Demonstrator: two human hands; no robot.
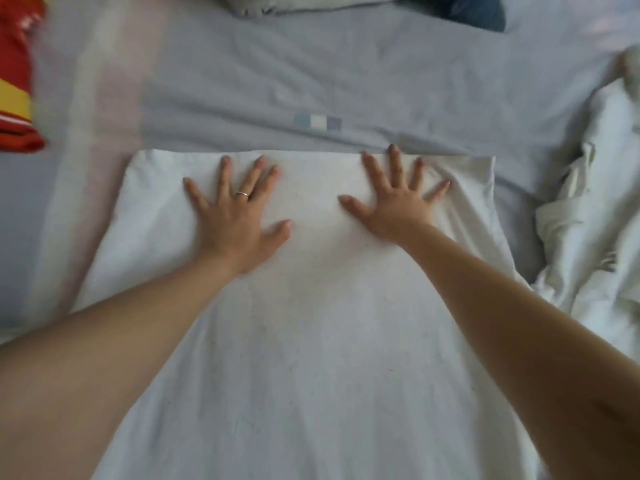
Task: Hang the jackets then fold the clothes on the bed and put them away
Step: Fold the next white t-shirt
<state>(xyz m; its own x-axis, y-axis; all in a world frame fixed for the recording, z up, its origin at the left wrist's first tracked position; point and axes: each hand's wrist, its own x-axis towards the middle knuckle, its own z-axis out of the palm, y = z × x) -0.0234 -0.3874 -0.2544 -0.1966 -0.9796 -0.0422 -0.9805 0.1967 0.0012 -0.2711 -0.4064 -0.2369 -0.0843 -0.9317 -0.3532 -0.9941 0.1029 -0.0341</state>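
Observation:
A white garment (311, 323) lies spread flat on the bed, its far edge straight and folded. My left hand (235, 216) presses flat on its upper left part, fingers spread, a ring on one finger. My right hand (394, 199) presses flat on its upper right part, fingers spread, the fingertips at the far edge. Neither hand grips the cloth.
The pale blue bedsheet (311, 81) runs beyond the garment. A red and yellow garment (17, 81) lies at the far left. A crumpled white cloth (595, 209) is heaped on the right. At the top edge lie a grey-white garment (277, 3) and a dark blue garment (474, 10).

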